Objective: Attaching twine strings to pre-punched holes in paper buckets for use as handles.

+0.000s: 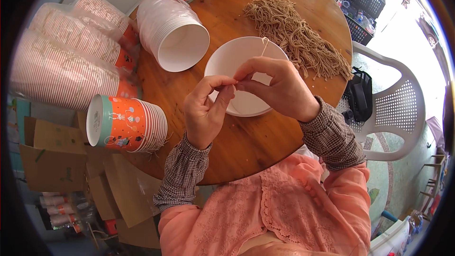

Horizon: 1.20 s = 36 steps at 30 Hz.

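Observation:
My left hand (204, 109) and my right hand (277, 87) meet fingertip to fingertip above a white paper bowl (222, 59) on a round wooden table (256, 142). Both pinch a thin beige string (264, 46) that rises from my right fingers over the bowl. A loose heap of the same beige strings (298, 31) lies on the table just beyond the bowl, to the right.
A stack of white bowls in clear plastic (173, 31) lies on its side left of the bowl. An orange patterned cup stack (128, 124) lies at the table's left edge, more wrapped stacks (61, 66) beyond. A white plastic chair (395, 109) stands right; cardboard (52, 156) lower left.

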{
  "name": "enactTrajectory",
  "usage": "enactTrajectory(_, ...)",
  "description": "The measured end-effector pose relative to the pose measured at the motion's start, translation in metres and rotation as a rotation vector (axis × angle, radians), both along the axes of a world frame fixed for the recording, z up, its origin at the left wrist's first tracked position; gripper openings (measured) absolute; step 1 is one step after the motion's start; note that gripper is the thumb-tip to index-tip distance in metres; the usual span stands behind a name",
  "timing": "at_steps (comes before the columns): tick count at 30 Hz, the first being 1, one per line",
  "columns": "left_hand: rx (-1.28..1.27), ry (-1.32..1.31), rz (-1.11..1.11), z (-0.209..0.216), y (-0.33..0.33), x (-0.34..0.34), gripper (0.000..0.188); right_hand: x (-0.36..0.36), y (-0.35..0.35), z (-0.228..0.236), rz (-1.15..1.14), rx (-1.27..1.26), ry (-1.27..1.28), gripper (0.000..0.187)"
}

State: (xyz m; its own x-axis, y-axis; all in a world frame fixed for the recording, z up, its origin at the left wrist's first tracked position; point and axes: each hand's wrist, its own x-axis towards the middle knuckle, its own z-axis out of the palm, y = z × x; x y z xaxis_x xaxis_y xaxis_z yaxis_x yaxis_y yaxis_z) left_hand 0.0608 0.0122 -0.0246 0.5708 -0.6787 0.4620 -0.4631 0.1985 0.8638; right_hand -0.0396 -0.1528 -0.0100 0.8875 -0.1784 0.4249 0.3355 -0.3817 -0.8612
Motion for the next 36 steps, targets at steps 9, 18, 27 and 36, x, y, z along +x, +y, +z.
enactTrajectory(9,-0.017,0.077,-0.051,0.006,0.002,0.000,0.011,0.000,0.001,-0.002,0.000,-0.038,0.005,0.012)
enactTrajectory(18,-0.044,0.280,-0.012,0.010,0.000,-0.001,0.015,0.005,0.010,-0.007,-0.091,-0.075,-0.164,0.009)
enactTrajectory(27,0.058,0.082,0.106,0.004,0.003,0.002,0.012,0.004,0.008,-0.007,-0.152,-0.246,-0.228,0.010)
enactTrajectory(36,0.105,0.140,-0.038,0.014,0.005,0.014,0.010,0.007,0.007,-0.008,-0.196,-0.307,-0.249,0.010)
